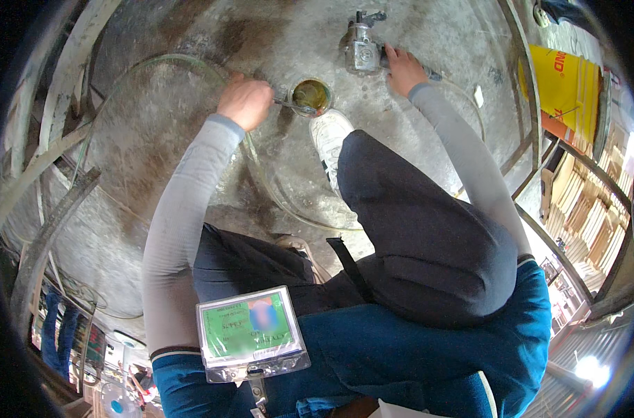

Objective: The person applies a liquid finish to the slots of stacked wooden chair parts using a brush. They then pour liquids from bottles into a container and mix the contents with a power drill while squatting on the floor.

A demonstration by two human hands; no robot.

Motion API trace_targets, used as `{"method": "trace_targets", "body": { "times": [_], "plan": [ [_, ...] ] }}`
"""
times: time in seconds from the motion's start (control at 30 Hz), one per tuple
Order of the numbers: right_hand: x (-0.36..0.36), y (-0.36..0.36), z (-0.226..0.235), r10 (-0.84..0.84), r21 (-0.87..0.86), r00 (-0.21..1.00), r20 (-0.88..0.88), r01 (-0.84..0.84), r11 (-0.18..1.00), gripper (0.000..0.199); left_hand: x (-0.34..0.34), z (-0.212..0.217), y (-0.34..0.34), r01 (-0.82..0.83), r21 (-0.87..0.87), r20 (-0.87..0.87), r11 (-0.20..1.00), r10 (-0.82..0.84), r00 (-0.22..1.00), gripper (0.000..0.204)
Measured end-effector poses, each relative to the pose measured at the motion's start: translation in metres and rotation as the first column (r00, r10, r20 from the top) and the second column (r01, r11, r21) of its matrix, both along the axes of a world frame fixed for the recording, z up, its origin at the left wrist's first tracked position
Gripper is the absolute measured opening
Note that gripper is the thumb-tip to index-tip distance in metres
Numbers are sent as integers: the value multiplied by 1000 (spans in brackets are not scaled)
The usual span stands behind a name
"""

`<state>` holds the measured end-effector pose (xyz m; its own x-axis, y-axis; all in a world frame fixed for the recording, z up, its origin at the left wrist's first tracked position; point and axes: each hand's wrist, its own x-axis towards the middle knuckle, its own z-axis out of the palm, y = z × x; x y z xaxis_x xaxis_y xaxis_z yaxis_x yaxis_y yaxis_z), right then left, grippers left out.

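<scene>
My left hand (246,102) is closed around a thin, stick-like tool (294,106). That tool's end reaches into a small round cup (331,102) of yellow-brown liquid; what kind of tip it has is too small to tell. The cup stands on the concrete floor, just beyond my white shoe (331,134). To the right, my right hand (405,72) is wrapped over the dark handle of a silver metal power tool (363,54) lying on the floor. A thin hose seems to run from its handle end. My right fingers partly cover the handle.
A clear hose (264,182) loops across the concrete floor (170,118) under my left arm. Curved metal bars (60,76) stand at the left, and another bar (533,83) at the right. Beyond it are a yellow bag (564,87) and stacked wooden pieces (588,209).
</scene>
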<state>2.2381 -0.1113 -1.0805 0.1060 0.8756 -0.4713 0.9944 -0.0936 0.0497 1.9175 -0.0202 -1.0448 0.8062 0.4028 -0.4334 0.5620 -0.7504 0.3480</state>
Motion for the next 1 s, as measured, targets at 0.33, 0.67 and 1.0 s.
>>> {"method": "trace_targets", "body": {
  "times": [0.33, 0.67, 1.0],
  "plan": [
    [-21, 5, 4, -29, -92, 998, 47, 33, 995, 74, 1, -37, -91, -662, -443, 45, 604, 753, 657, 23],
    [-38, -65, 33, -422, -4, 726, -542, 500, 866, 62, 40, -70, -146, 480, -584, -683, -655, 716, 144, 16],
    [-67, -132, 154, -169, -20, 681, -712, 221, 975, 36, 59, -22, -140, 305, -522, -808, -797, 576, 121, 15]
  ]
}}
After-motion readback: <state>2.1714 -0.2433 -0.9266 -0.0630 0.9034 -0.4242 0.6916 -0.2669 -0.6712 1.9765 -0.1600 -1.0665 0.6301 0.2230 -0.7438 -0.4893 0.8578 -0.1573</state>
